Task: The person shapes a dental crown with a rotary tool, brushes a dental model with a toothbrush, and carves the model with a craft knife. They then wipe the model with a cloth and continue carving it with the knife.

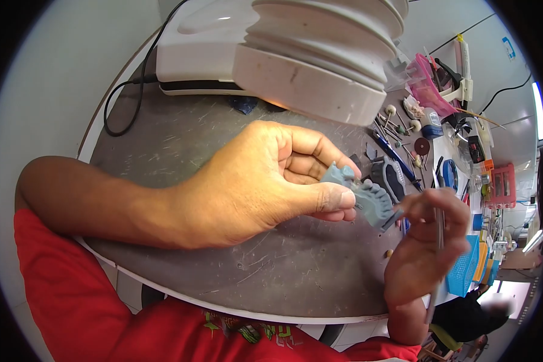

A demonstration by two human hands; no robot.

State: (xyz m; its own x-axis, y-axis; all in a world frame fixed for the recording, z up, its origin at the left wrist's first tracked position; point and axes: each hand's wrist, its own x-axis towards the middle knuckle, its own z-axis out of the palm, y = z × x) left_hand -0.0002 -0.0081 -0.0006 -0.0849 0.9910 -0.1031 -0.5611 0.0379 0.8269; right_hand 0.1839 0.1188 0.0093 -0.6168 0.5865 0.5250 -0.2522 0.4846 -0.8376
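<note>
My left hand pinches a grey dental model between thumb and fingers, with its row of teeth facing up and to the right. The model is held above the worktop, below the white nozzle. To its right is my right hand, blurred by motion, its fingers curled around a thin metal hand instrument. Fingertips of that hand come right up to the model's right end. The instrument's working tip cannot be made out.
A white corrugated hose nozzle hangs over the scratched grey worktop. Behind stands a white machine with a black cable. Polishing burs, a grey-and-dark handle and a pink bin crowd the right. A person is in the background.
</note>
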